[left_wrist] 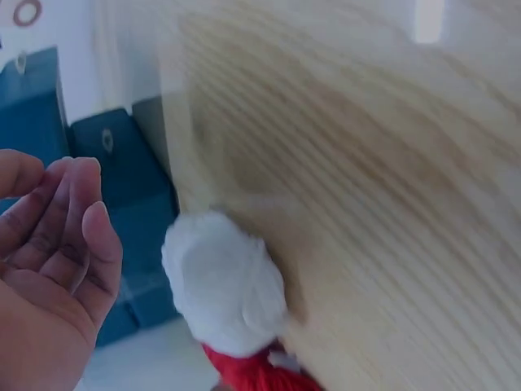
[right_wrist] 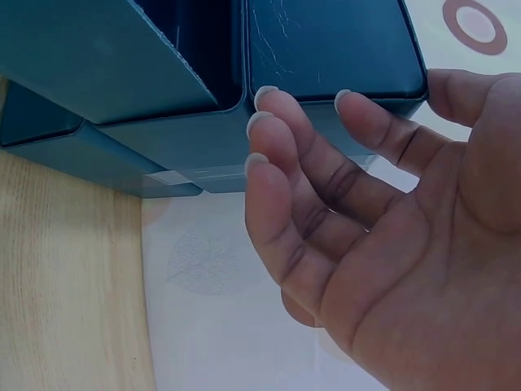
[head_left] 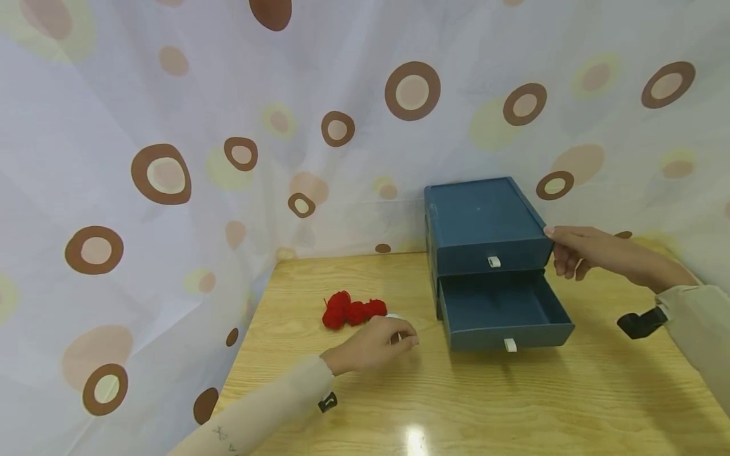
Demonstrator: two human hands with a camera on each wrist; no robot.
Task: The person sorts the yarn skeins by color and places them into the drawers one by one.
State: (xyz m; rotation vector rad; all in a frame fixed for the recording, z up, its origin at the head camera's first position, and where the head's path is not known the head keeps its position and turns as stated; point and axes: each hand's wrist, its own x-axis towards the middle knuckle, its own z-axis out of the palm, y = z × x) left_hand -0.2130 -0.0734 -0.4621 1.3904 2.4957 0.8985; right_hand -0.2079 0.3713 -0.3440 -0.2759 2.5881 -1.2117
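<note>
We see the box (head_left: 479,215): smooth blue plastic, square edges, lower drawer (head_left: 507,339) pulled out in front, open-topped. Right hand (head_left: 590,253) at box's right front edge, fingers loosely bent, thumb touching the edge, nothing gripped. Left hand (head_left: 373,345) left of box, fingers half curled, nothing held; we see a gap between it and the drawer. Red balls (head_left: 345,310), stringy yarn, and white ball (left_wrist: 224,281), fuzzy and round, lie left of box on grained wood table (head_left: 342,430).

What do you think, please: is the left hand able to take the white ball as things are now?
Yes, it seems so: the left hand holds nothing and is close to the white ball, and the left wrist view shows nothing blocking the way between them.
</note>
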